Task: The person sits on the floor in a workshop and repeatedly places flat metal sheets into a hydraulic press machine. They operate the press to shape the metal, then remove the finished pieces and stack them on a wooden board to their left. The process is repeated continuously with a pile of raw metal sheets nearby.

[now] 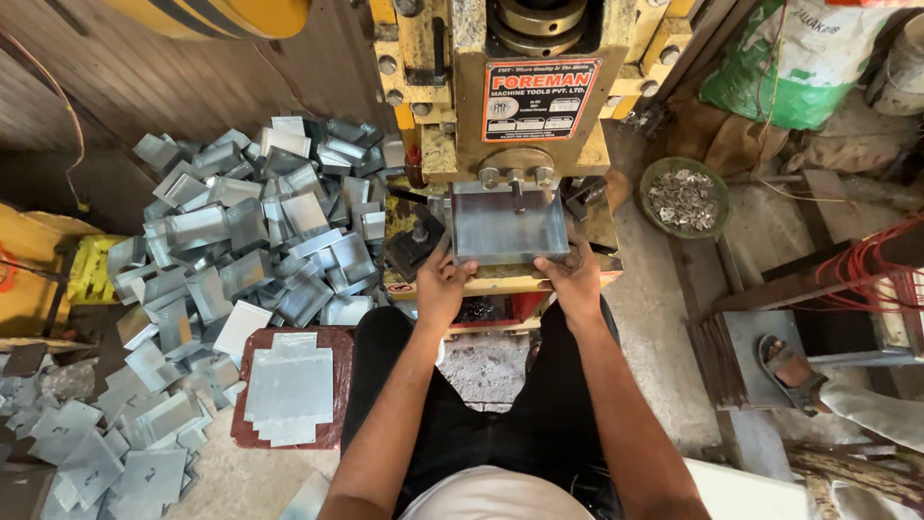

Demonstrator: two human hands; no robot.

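Two hands, the left hand (441, 286) and the right hand (577, 280), hold one metal tray (508, 225). One press machine (510, 87), one green bowl (658, 171), one flat-sheet stack (289, 385), one sack (799, 67), and too many bent metal pieces (250, 231) to count.

You get soft, even daylight and sharp focus around your left hand (441, 289) and right hand (577, 281), dull sheen without glare on the metal tray (508, 226) just beyond them, deep shadow far to their upper left, and wide-lens bending toward the edges.
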